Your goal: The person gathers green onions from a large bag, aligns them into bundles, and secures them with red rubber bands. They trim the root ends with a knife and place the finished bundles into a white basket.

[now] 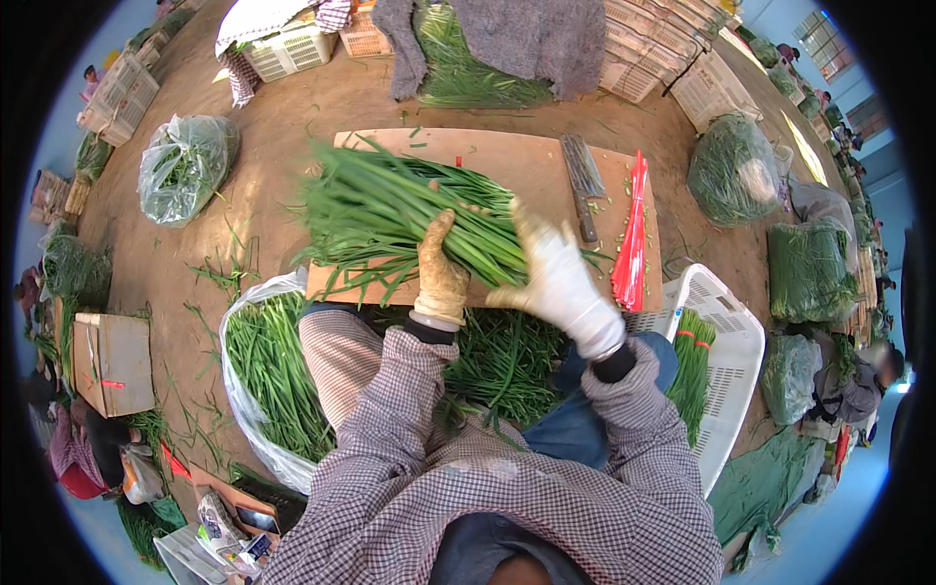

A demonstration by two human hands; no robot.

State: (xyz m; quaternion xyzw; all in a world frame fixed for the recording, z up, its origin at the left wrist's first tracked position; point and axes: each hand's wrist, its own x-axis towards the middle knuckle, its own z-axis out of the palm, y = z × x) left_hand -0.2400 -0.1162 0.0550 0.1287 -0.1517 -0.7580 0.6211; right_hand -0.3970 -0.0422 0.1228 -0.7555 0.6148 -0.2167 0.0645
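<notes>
My left hand [442, 270], in a stained glove, grips a bundle of long green leaves, likely garlic chives [395, 201], above a wooden board [541, 153]. At the bundle's cut right end is my right hand [559, 281], in a white glove, blurred, its fingers spread and holding nothing visible. More leaves lie on the board under the bundle. To the right on the board rest a cleaver [583, 183] and a sheaf of red ties [632, 241], with small green trimmings around them.
An open plastic bag of leaves [274, 365] stands at left; a white crate [738, 365] with red-banded bunches [691, 365] is at right. Loose leaves [504, 365] fill the space between the legs. Beyond the board, a grey blanket [534, 44] partly covers more greens. Other people sit at both sides.
</notes>
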